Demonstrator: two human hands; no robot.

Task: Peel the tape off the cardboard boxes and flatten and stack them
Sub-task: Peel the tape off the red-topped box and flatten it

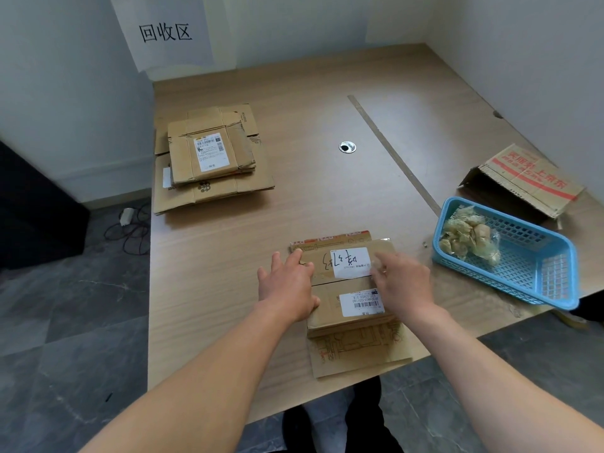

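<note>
Cardboard box (346,284) sits just left of blue basket (513,221). Long axis runs away from person; handwritten label (349,261) reads upside down. Left hand (287,286) lies flat on it, fingers spread. Right hand (403,282) at label's basket-side edge is blurred, grip unclear.

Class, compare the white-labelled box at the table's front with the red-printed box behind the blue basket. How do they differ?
The labelled box lies flat; the red-printed box stands half open, tented. The labelled box carries white stickers; the red-printed box shows red lettering. Both are brown cardboard on the table.
</note>
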